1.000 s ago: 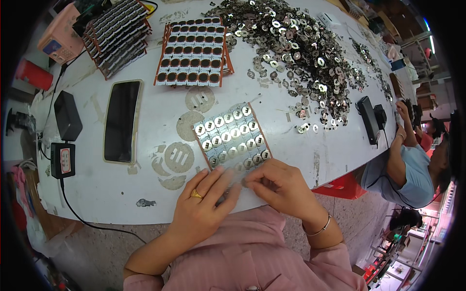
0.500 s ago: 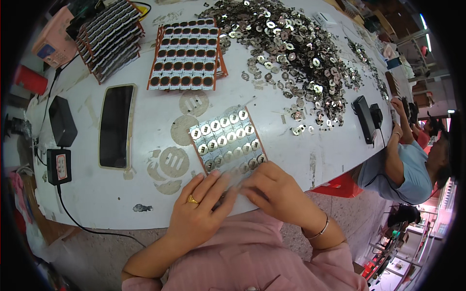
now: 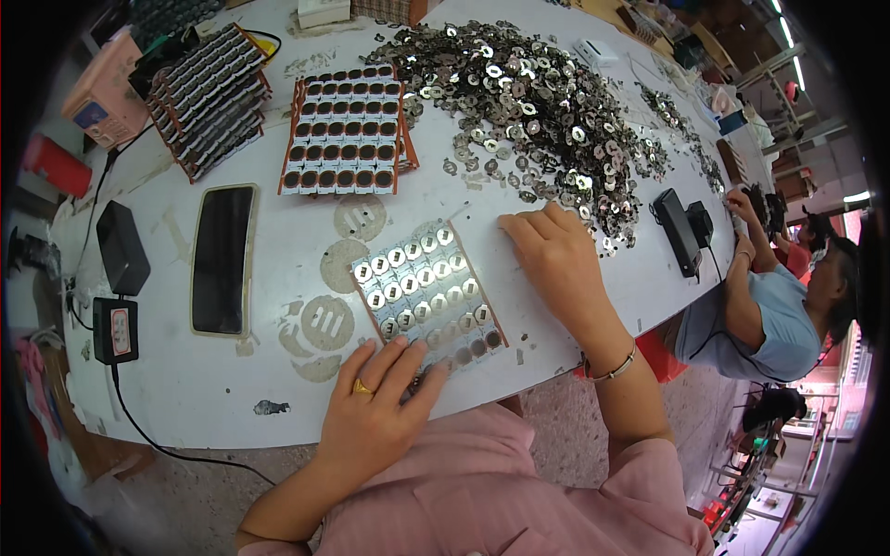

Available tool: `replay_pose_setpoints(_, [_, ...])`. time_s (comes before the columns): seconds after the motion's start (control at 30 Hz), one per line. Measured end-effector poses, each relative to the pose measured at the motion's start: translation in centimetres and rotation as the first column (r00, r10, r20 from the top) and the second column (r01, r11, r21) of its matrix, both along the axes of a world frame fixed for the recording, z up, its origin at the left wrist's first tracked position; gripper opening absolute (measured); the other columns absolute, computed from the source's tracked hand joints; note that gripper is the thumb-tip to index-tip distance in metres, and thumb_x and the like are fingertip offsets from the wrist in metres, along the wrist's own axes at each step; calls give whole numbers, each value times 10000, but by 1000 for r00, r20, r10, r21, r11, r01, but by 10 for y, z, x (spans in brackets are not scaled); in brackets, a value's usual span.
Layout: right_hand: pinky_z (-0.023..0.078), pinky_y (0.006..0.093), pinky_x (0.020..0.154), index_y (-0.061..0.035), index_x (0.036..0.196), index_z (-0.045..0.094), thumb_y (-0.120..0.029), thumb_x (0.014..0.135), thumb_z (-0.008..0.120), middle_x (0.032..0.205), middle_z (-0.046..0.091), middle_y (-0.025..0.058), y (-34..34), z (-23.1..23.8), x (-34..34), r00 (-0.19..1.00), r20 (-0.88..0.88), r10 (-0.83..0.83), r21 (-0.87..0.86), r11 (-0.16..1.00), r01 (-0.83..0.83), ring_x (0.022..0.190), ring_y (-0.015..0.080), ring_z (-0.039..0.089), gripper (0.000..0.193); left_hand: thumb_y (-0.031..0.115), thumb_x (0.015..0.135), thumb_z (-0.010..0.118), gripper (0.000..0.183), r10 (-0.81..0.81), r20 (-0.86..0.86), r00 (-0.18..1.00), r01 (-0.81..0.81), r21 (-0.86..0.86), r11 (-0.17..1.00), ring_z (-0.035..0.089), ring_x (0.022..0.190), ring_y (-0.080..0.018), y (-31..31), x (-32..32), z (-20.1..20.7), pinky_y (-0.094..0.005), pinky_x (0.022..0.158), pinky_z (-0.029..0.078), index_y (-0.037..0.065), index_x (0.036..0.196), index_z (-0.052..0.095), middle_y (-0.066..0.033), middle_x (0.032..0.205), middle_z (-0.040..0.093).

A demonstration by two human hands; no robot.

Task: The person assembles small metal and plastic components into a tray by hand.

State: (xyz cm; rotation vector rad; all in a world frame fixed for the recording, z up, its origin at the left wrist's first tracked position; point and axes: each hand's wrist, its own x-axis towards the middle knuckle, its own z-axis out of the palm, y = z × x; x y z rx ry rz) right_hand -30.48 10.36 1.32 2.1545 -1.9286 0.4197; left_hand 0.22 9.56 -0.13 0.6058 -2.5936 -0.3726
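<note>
A panel of joined circuit boards (image 3: 428, 289) lies tilted on the table in front of me. Rows of shiny round metal discs with small slots sit on it; dark round spots show at its near right corner. My left hand (image 3: 375, 398), wearing a ring, rests on the panel's near left edge with fingers apart. Small dark pieces show beside its thumb, partly hidden. To the right of the panel, my right hand (image 3: 556, 264) is at the near edge of a large heap of loose metal discs (image 3: 528, 102). Its fingers are curled in, and their tips are hidden.
Stacked panels with dark round spots (image 3: 341, 134) lie beyond my panel; more stacked panels (image 3: 209, 97) stand far left. A phone (image 3: 222, 259), black adapters (image 3: 122, 248) and a cable are at left. Another black adapter (image 3: 679, 232) lies at right, near a person in blue (image 3: 765, 315).
My right hand has moved from the panel's near edge up and right to the disc heap. My left hand stays on the panel, whose near right corner is now uncovered.
</note>
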Motion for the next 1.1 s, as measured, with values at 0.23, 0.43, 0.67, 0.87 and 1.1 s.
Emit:
replay_pose_setpoints(0.23, [578,240,827,12,1150,735,6,976,711,1050,783,65,17,16,28,79,981,-177,182,982,-57,919,105,726,176,144,845,821,451,108,-156,982,-71,222,972,649,1173,-291,-7,-9,16,-475,1094,382,90,1277,701,-96,1255,706])
replay_pose_setpoints(0.43, [588,270,832,8,1173,740,23,980,694,1044,775,78,44,21,67,-281,920,-273,180,932,-316,948,125,725,199,201,905,793,262,171,-319,932,-3,463,886,650,899,-263,-20,-27,17,-417,866,437,58,1114,723,-75,947,709])
replay_pose_setpoints(0.67, [580,270,817,3,1174,732,10,980,717,1007,763,63,54,27,77,-158,957,-243,189,936,-296,934,118,721,195,149,915,768,140,117,-335,935,64,485,872,652,877,-259,-14,-24,14,-397,825,460,83,1032,728,-58,953,716])
replay_pose_setpoints(0.87, [522,235,576,-13,1121,714,-49,984,736,978,763,57,59,20,58,-392,788,-474,361,873,-329,783,100,706,144,156,886,804,233,38,-246,969,45,324,945,653,1197,-290,-9,-17,5,-460,1018,491,92,1101,741,-98,1236,712])
replay_pose_setpoints(1.1, [496,227,592,-1,1043,739,-17,937,769,864,701,5,65,16,61,390,854,-345,441,877,-190,718,54,620,112,205,869,821,314,-51,-41,998,57,157,986,571,1383,-323,-4,-12,1,-487,1138,457,114,1164,762,-121,1414,647])
